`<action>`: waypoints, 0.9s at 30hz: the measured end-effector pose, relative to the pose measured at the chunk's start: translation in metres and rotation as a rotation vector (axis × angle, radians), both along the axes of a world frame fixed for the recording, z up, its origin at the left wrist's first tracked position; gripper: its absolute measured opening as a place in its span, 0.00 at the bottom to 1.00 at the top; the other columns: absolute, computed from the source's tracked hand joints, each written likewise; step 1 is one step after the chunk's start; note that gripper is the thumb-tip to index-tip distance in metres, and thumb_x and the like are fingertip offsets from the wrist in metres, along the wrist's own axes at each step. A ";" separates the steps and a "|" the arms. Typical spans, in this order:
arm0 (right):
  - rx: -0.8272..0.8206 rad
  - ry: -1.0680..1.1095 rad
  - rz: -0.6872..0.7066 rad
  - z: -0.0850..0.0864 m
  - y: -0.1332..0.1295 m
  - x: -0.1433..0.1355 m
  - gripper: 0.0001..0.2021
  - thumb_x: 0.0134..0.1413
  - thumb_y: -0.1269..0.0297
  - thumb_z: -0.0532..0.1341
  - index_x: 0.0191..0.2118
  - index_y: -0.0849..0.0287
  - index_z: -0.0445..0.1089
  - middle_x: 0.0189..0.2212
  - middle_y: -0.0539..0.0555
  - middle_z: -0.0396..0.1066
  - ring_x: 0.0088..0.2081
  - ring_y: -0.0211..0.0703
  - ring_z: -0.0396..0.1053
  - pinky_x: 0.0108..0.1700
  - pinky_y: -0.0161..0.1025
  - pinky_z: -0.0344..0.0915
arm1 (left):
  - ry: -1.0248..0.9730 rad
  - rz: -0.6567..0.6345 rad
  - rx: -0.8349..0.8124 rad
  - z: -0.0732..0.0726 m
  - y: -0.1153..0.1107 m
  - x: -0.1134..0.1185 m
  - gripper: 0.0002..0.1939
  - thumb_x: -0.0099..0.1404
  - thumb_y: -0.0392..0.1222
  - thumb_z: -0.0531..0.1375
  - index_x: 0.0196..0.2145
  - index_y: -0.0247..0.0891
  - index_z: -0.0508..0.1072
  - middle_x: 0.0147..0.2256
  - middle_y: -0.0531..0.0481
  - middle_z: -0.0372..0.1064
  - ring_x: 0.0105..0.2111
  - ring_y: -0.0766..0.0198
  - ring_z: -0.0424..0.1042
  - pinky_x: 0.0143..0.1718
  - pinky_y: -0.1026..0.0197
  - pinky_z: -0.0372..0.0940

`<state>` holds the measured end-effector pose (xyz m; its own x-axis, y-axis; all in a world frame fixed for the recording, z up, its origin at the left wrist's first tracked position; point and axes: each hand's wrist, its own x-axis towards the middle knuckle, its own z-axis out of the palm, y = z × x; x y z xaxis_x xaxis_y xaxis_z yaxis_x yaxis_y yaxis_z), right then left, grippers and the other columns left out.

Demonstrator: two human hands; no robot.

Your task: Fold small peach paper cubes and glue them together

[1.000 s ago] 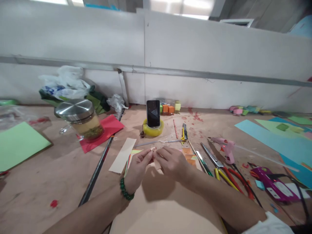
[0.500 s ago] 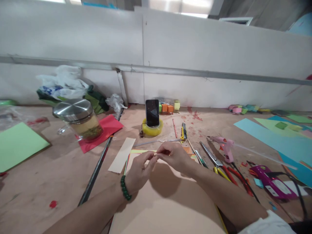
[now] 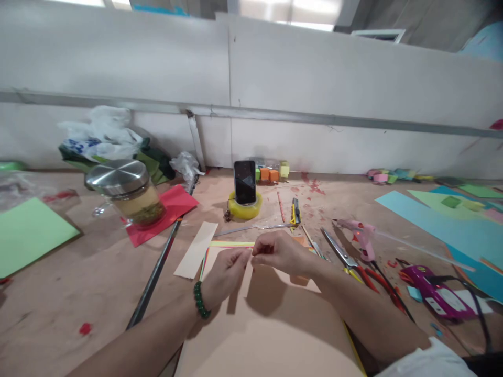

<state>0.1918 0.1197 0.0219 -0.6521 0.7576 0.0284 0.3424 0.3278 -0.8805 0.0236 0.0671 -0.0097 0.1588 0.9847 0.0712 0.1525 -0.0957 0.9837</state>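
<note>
Nearer to the person than the phone (image 3: 244, 180), the left hand (image 3: 223, 275) and the right hand (image 3: 285, 254) meet, and a narrow pale paper strip (image 3: 247, 280) is between their fingertips. Half a second ago this strip was hardly visible under the fingers; now its length shows, hanging down over the large pale sheet (image 3: 267, 340). The fingers of the left hand have become straighter and flatter, while the right hand keeps its pinch. The phone itself has not changed its place.

The phone stands upright in a yellow tape roll (image 3: 245, 209). To the left of the phone, a glass mug (image 3: 135, 201) with a steel lid (image 3: 118, 175) contains yellowish liquid, with leaves (image 3: 149, 213) at the bottom; it rests on red paper (image 3: 181, 201). Farther left and behind the phone, there is a white plastic bag (image 3: 112, 131), whose content I cannot tell.

Both forearms come from below, toward the phone, and the wrists are above the sheet. The left grip is narrow, thumb against finger at the strip's upper end. The right grip is also narrow, thumb and forefinger closed on the same end.
</note>
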 end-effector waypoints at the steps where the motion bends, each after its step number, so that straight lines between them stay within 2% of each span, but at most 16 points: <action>1: -0.033 0.031 -0.011 0.000 0.002 0.000 0.06 0.46 0.66 0.65 0.24 0.61 0.72 0.19 0.48 0.67 0.22 0.34 0.62 0.24 0.31 0.56 | -0.090 -0.016 -0.078 -0.001 0.002 -0.001 0.26 0.62 0.60 0.52 0.19 0.36 0.69 0.19 0.51 0.64 0.24 0.63 0.65 0.29 0.62 0.61; 4: -0.210 0.259 -0.108 0.001 0.007 0.000 0.11 0.41 0.59 0.69 0.23 0.61 0.70 0.19 0.47 0.65 0.22 0.33 0.61 0.25 0.32 0.57 | -0.398 -0.004 -0.315 -0.001 0.009 -0.003 0.24 0.58 0.61 0.56 0.25 0.34 0.74 0.24 0.47 0.71 0.26 0.62 0.69 0.33 0.60 0.65; 6: -0.364 0.466 -0.207 0.001 0.010 -0.002 0.15 0.36 0.55 0.71 0.23 0.60 0.68 0.18 0.45 0.63 0.20 0.31 0.59 0.24 0.31 0.56 | -0.490 0.041 -0.377 -0.001 0.011 -0.004 0.21 0.54 0.57 0.62 0.33 0.35 0.75 0.31 0.45 0.74 0.28 0.63 0.70 0.33 0.61 0.66; 9: -0.556 0.638 -0.282 -0.004 0.008 -0.010 0.19 0.32 0.54 0.73 0.23 0.59 0.66 0.16 0.42 0.60 0.18 0.29 0.55 0.22 0.30 0.53 | -0.402 0.035 -0.261 -0.002 0.008 -0.002 0.26 0.49 0.50 0.69 0.45 0.38 0.74 0.39 0.44 0.74 0.36 0.60 0.72 0.37 0.61 0.66; 11: -0.605 0.641 -0.293 -0.010 0.002 -0.017 0.19 0.33 0.54 0.73 0.24 0.59 0.66 0.16 0.42 0.60 0.18 0.29 0.54 0.21 0.29 0.53 | -0.292 0.059 -0.148 -0.002 0.004 0.001 0.25 0.51 0.52 0.67 0.45 0.38 0.75 0.39 0.45 0.74 0.39 0.58 0.71 0.39 0.59 0.66; 13: -0.589 0.619 -0.292 -0.016 -0.004 -0.023 0.19 0.33 0.54 0.73 0.25 0.60 0.66 0.19 0.45 0.65 0.19 0.29 0.57 0.22 0.29 0.53 | -0.199 0.118 -0.078 -0.001 0.001 0.003 0.20 0.56 0.56 0.63 0.38 0.38 0.77 0.36 0.46 0.74 0.39 0.57 0.70 0.41 0.58 0.66; 17: -0.491 0.597 -0.252 -0.025 -0.011 -0.029 0.20 0.35 0.52 0.71 0.22 0.60 0.63 0.33 0.51 0.71 0.25 0.32 0.64 0.23 0.30 0.57 | -0.130 0.181 -0.046 0.002 0.002 0.003 0.20 0.58 0.58 0.59 0.27 0.36 0.76 0.26 0.48 0.72 0.33 0.58 0.70 0.39 0.58 0.65; 19: -0.416 0.509 -0.212 -0.026 -0.010 -0.028 0.18 0.41 0.51 0.68 0.23 0.60 0.63 0.31 0.51 0.71 0.24 0.32 0.64 0.23 0.31 0.58 | -0.134 0.165 -0.035 0.001 0.003 0.003 0.20 0.59 0.57 0.58 0.24 0.36 0.74 0.24 0.49 0.71 0.31 0.59 0.69 0.37 0.58 0.65; 21: -0.250 0.321 -0.189 -0.025 -0.007 -0.023 0.15 0.46 0.56 0.65 0.23 0.60 0.63 0.26 0.50 0.70 0.23 0.32 0.62 0.24 0.30 0.57 | -0.128 0.143 -0.012 -0.002 0.005 0.002 0.19 0.61 0.55 0.56 0.25 0.36 0.72 0.26 0.49 0.71 0.31 0.60 0.69 0.37 0.59 0.65; 24: 0.023 0.046 -0.207 -0.017 -0.002 -0.014 0.07 0.45 0.66 0.65 0.24 0.60 0.66 0.21 0.47 0.68 0.23 0.32 0.60 0.23 0.30 0.55 | -0.035 0.135 0.057 -0.007 0.006 0.001 0.15 0.63 0.51 0.53 0.27 0.38 0.69 0.28 0.49 0.71 0.31 0.60 0.70 0.36 0.60 0.65; 25: 0.054 0.023 -0.199 -0.014 -0.001 -0.012 0.06 0.45 0.67 0.65 0.26 0.60 0.67 0.21 0.47 0.68 0.23 0.33 0.61 0.24 0.30 0.56 | 0.025 0.124 0.091 -0.009 0.005 0.001 0.14 0.64 0.49 0.52 0.27 0.38 0.68 0.27 0.50 0.70 0.30 0.61 0.69 0.34 0.61 0.64; 27: 0.000 0.093 -0.116 -0.010 0.000 -0.010 0.05 0.46 0.67 0.65 0.30 0.59 0.68 0.23 0.47 0.70 0.24 0.35 0.66 0.25 0.31 0.59 | 0.145 0.088 0.154 -0.010 0.004 0.001 0.13 0.65 0.46 0.50 0.26 0.40 0.65 0.25 0.51 0.67 0.27 0.62 0.66 0.30 0.61 0.61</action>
<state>0.1822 0.1198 0.0115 -0.5543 0.8280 0.0849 0.2953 0.2910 -0.9100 0.0241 0.0708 -0.0198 0.0920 0.9745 0.2047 0.3060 -0.2233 0.9255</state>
